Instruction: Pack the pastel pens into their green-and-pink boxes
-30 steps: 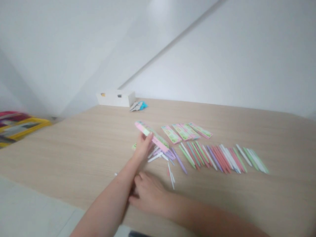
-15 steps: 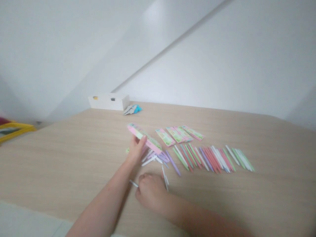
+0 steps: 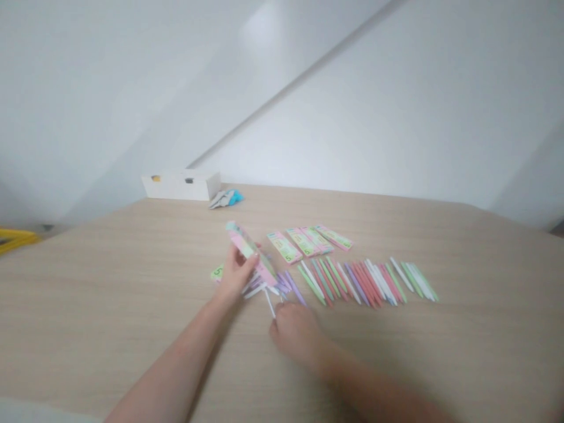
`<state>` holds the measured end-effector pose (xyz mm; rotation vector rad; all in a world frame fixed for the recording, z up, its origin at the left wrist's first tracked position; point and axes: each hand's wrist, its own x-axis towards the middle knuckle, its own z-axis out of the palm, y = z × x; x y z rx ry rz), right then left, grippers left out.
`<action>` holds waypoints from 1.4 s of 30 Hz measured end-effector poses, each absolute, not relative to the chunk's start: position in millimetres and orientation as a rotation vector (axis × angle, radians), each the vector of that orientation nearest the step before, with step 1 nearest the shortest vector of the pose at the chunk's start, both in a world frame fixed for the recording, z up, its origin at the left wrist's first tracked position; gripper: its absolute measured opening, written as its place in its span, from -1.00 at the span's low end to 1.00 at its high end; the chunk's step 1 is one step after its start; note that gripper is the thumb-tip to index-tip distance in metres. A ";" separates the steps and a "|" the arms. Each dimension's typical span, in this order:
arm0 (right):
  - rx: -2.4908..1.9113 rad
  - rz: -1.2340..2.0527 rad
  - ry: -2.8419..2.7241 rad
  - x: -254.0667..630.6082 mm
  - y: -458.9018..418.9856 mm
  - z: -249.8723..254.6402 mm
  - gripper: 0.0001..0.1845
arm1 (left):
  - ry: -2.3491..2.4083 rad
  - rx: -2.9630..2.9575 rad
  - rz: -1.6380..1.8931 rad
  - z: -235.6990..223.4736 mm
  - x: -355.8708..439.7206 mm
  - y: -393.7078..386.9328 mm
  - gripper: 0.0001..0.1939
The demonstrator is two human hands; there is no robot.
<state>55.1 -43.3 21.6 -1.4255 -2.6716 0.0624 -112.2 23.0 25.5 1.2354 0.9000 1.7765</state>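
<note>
My left hand (image 3: 235, 271) grips a long pink and green packet (image 3: 249, 251), tilted above a small heap of purple and white sticks (image 3: 268, 284). My right hand (image 3: 296, 332) rests just in front of that heap, fingers pinched on a thin white stick (image 3: 268, 302) that points toward the packet. A row of several coloured sticks (image 3: 368, 277) in green, red, purple and white lies on the table to the right. Behind the row, several flat packets (image 3: 308, 242) lie side by side.
The light wooden table (image 3: 110, 276) fills the view. A white box (image 3: 181, 184) stands at its far left edge, with a small blue and white object (image 3: 227, 198) beside it. A yellow thing (image 3: 15, 239) shows at the far left, beyond the table.
My right hand has moved right and forward toward the heap, carrying a white stick. My left hand tipped the packet more upright. The view has shifted, so everything sits further left.
</note>
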 end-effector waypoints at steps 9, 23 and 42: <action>-1.564 0.076 -2.365 90.9 -15.7 32.4 -0.76 | 0.980 1.668 1.563 25.8 -103.2 14.6 -0.34; -1.619 0.195 -2.360 99.5 6.1 8.4 -0.82 | 1.273 2.000 1.379 17.5 -99.6 11.3 -0.29; -1.071 1.212 -1.601 137.4 2.6 6.7 -0.69 | 1.520 2.285 1.292 12.5 -109.0 16.1 -0.25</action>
